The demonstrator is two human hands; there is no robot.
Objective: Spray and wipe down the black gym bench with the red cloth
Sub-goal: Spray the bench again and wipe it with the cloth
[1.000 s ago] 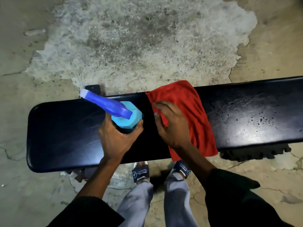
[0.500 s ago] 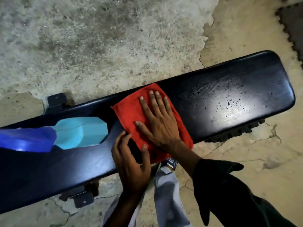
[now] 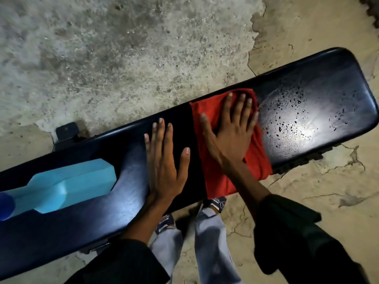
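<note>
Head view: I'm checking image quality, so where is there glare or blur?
Head view: bright glare on the wet right end of the bench, droplets showing; the bottle at the left edge looks smeared; both sleeves are dark.

Wet bench point(image 3: 320, 111) stretch right of cloth point(image 3: 213, 111) unobstructed; spray bottle point(image 3: 67, 187) lying across left part.

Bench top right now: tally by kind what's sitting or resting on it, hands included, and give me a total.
Red cloth: 1
Spray bottle: 1, lying down
Hands: 2, left hand flat on the bench, right hand flat on the cloth
Total: 4
</note>
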